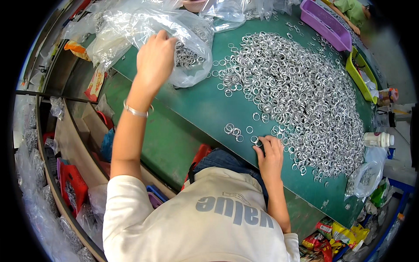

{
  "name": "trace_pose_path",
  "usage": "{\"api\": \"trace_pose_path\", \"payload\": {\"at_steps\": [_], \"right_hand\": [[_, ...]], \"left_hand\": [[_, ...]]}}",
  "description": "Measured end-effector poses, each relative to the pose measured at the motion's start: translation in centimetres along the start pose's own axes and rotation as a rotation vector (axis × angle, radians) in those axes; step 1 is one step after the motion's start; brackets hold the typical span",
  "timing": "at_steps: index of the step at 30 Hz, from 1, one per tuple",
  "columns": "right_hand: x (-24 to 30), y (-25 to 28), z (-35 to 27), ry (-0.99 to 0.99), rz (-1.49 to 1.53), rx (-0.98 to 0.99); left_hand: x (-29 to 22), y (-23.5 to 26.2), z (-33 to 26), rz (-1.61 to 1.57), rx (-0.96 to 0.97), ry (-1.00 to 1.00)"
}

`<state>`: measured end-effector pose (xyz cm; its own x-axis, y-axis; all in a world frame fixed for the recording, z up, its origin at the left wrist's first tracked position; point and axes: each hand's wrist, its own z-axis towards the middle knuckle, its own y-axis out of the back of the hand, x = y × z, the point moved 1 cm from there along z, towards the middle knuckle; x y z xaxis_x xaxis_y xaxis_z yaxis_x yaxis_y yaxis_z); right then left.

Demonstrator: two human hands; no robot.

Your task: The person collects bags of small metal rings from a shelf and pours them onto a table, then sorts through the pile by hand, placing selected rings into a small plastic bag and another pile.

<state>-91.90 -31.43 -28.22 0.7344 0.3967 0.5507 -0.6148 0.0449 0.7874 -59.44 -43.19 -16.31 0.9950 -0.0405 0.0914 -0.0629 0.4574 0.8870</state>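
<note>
A big heap of silver metal rings (301,91) spreads over the green table (196,111). At the table's far left stands a clear plastic bag (198,76), its mouth open, with more rings inside. My left hand (156,56) is over the mouth of this bag, its fingers curled; what they hold, if anything, is hidden. Close to the table's near edge, my right hand (271,158) has thumb and forefinger bent around a metal ring (255,139) at the fingertips. A few loose rings (233,131) lie just left of it.
A purple basket (325,24) and a yellow-green basket (361,76) stand along the far right. Near them are a white bottle (379,139) and a small plastic bag (369,174). Shelves with a red bin (73,185) line the left. Another person's arm (347,19) shows at the top right.
</note>
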Motion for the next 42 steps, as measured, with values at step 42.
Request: {"api": "trace_pose_path", "payload": {"at_steps": [42], "right_hand": [[0.5, -2.5, 7.1, 0.153, -0.139, 0.108]], "left_hand": [[-13.2, -5.2, -14.7, -0.726, 0.157, 0.047]]}}
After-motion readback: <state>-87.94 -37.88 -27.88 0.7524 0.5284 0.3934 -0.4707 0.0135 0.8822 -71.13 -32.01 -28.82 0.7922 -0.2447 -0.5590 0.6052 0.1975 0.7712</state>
